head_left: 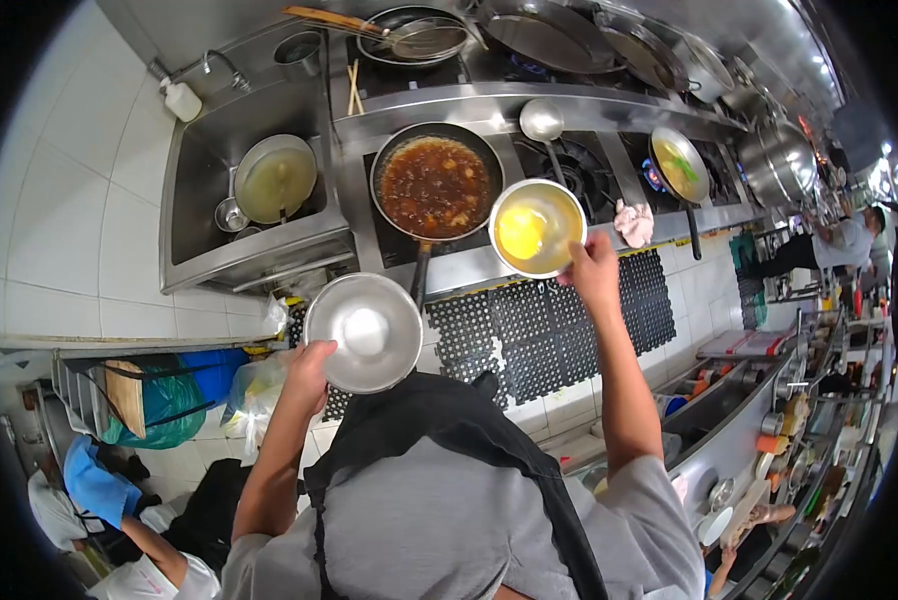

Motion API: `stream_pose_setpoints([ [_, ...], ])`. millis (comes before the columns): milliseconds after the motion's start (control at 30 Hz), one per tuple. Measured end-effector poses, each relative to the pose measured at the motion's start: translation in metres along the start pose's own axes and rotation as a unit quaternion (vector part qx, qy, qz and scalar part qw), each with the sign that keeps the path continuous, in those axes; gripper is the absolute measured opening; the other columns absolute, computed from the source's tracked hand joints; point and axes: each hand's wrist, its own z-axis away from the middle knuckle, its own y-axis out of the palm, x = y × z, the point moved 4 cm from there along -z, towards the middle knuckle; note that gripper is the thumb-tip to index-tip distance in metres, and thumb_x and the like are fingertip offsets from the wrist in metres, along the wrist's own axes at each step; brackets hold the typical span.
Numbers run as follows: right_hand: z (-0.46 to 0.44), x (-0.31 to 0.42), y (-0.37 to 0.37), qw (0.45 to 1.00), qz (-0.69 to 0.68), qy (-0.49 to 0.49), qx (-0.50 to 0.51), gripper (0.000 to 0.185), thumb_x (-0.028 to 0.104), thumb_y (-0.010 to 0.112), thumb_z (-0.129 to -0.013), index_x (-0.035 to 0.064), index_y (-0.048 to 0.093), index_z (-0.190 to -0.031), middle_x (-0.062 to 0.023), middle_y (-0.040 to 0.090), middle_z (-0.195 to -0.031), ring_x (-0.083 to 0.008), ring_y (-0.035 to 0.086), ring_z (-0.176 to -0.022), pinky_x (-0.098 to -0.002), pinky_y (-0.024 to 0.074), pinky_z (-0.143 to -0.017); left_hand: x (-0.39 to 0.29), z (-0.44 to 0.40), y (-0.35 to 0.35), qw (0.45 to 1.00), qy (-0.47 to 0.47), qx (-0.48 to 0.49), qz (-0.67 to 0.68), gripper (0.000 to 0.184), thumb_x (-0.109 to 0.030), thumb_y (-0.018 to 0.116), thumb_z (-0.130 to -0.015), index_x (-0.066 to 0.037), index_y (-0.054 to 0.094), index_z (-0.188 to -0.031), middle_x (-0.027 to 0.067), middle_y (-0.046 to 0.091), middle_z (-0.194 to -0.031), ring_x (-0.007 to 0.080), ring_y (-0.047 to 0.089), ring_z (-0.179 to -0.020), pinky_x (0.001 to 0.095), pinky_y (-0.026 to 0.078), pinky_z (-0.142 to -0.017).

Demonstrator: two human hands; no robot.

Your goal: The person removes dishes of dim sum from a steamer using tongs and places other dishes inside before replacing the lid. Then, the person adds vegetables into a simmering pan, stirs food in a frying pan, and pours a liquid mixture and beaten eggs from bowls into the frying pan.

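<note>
My left hand (312, 372) grips the rim of a steel bowl (399, 335) with a white patch at its bottom, either contents or glare. My right hand (593, 268) pinches the edge of a smaller metal bowl (569, 205) that holds yellow beaten egg (522, 232). This second bowl is tilted a little and hovers at the stove's front edge, right beside a frying pan (375, 185). Brown bubbling sauce with lumps (434, 180) fills that pan, and its dark handle (421, 275) points toward me between the two bowls.
A ladle (542, 121) rests behind the egg bowl. Right of it lie a crumpled cloth (634, 223) and a pan with greens (681, 165) over a blue flame. At left, a sink (199, 180) holds a pan of cloudy liquid (276, 178). Co-workers stand at lower left and far right.
</note>
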Motion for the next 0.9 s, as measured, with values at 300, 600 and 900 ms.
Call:
stream_pose_setpoints([
  [300,-0.105,0.085,0.136,0.994,0.069,-0.085,-0.014,0.016,0.009,0.062,-0.093,-0.0024,0.051,-0.091,-0.0161,0.065,-0.07,-0.0272,0.071,-0.053,-0.0375,0.0553,-0.046,0.023,0.004,-0.113,0.996,0.038,-0.073,0.047,0.048,-0.02,0.06,-0.093,0.007,0.055,-0.132,0.0203,0.067,-0.122,0.0309,0.068,-0.111,0.0407,0.052,-0.101],
  [600,-0.151,0.113,0.121,0.951,0.242,-0.16,-0.105,0.015,0.012,0.06,-0.089,0.0002,0.055,-0.097,-0.0312,0.068,-0.086,-0.0529,0.066,-0.087,-0.058,0.052,-0.078,0.032,-0.007,-0.149,0.993,0.076,-0.083,-0.037,0.052,-0.02,0.059,-0.092,0.009,0.053,-0.135,0.0208,0.064,-0.127,0.0309,0.066,-0.113,0.0407,0.051,-0.102],
  [900,-0.112,0.117,0.085,0.944,0.272,-0.156,-0.103,0.014,0.011,0.059,-0.091,0.0007,0.054,-0.098,-0.0294,0.068,-0.086,-0.0514,0.065,-0.086,-0.0571,0.0515,-0.078,0.021,-0.011,-0.129,0.993,0.027,-0.053,0.1,0.047,-0.017,0.059,-0.093,0.009,0.054,-0.132,0.0225,0.064,-0.123,0.0309,0.067,-0.111,0.0413,0.055,-0.098],
])
